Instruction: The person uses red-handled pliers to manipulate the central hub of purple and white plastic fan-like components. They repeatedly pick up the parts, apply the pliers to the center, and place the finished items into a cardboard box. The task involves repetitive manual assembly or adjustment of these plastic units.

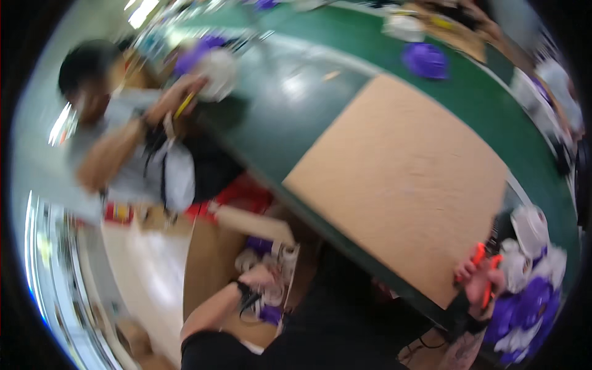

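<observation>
Holding a white rounded piece (221, 75), a co-worker (120, 157) is sitting or standing at the left. Next, an open cardboard box (206, 265) is containing white and purple parts (270, 313); the left hand (262, 277) is resting among them, its fingers too blurred to tell whether they are gripping. A tan sheet (401, 172) is covering the green counter (259, 129). By its near right corner, the right hand (478, 280) is holding an orange-handled tool (495, 262), its long axis running roughly lengthwise up the view, dark head pointing away from the person, beside heaped white and purple pieces (524, 308).
</observation>
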{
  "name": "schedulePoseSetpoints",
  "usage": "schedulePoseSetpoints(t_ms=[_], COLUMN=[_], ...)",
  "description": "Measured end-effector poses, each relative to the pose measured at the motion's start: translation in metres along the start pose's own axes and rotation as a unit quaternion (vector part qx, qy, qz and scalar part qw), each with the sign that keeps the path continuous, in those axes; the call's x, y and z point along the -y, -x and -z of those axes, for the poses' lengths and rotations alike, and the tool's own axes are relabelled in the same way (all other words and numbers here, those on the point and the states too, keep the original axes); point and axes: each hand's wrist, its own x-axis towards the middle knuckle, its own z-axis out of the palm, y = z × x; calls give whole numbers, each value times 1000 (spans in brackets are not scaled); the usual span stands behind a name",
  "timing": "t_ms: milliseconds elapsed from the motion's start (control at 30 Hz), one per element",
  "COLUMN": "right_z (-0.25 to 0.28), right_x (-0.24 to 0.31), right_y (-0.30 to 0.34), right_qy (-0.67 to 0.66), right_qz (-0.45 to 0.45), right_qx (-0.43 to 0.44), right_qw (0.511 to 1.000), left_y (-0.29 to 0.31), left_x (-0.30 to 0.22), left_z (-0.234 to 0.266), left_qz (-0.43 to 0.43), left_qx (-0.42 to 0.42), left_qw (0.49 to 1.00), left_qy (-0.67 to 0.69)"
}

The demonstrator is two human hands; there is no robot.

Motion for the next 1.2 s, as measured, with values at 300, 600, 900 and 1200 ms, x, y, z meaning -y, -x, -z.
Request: schedulePoseSetpoints(t_ms=[300, 600, 900, 1200], right_z=[-3, -3, -11, -13], right_x=[26, 37, 37, 33], right_y=[-37, -37, -42, -22], right_qy=[46, 64, 68, 81], right_qz=[-156, -189, -205, -164], right_qx=[166, 117, 91, 78], right_qw=[973, 973, 972, 980], left_y=[38, 63, 119, 66], left_x=[154, 166, 202, 166], left_z=[-230, -331, -398, -337], left_qz=[569, 670, 460, 778], left_qx=[-38, -174, -41, -339], left_qw=[777, 688, 884, 386], left_qy=[266, 217, 71, 361])
